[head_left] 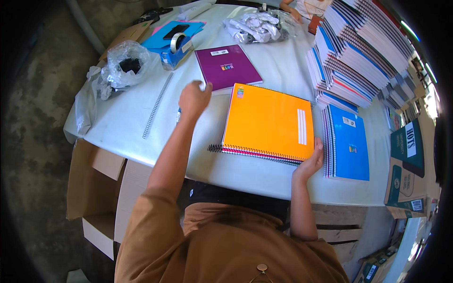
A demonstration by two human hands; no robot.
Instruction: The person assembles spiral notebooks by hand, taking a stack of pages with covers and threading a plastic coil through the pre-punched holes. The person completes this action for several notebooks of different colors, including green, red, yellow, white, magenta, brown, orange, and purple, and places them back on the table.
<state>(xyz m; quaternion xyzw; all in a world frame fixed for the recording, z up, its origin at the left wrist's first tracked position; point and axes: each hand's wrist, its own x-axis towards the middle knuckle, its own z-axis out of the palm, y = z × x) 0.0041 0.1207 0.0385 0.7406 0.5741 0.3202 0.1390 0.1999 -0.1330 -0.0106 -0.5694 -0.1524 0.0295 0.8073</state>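
Note:
An orange spiral notebook (264, 118) lies before me on top of at least one other, its coil along the near edge with a loose wire end poking out at the left. My right hand (311, 159) grips its near right corner, thumb up along the side. To the left of the notebook, my left hand (194, 100) is closed above the table around a slim thing; only a whitish end and a bluish end show. Just beyond lies a purple notebook (229, 78). A loose metal spiral coil (158, 106) rests to the left of that hand.
A blue tape dispenser (175, 57), blue folders (158, 40) and plastic bags (125, 66) sit at the far left. On the right are blue notebooks (348, 141), a tall notebook stack (358, 52) and a carton (410, 165). An open cardboard box (99, 188) stands below left. Another person's arm (290, 9) shows behind.

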